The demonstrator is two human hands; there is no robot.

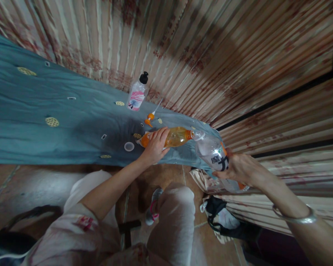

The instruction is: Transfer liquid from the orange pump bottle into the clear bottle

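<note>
My left hand is wrapped around a bottle of amber liquid, tilted nearly level over the cloth. My right hand grips a large clear plastic bottle with bold black characters on its label, its neck pointing left. The two bottle mouths meet or almost meet; whether they touch I cannot tell. An orange pump head with a thin tube lies just beyond my left hand. Left of that hand is a small round white cap.
A clear bottle with a black pump top stands at the back on the blue-green cloth. Behind the cloth hangs a pleated curtain. Bags sit on the tiled floor at the lower right. My knees are close to the front edge.
</note>
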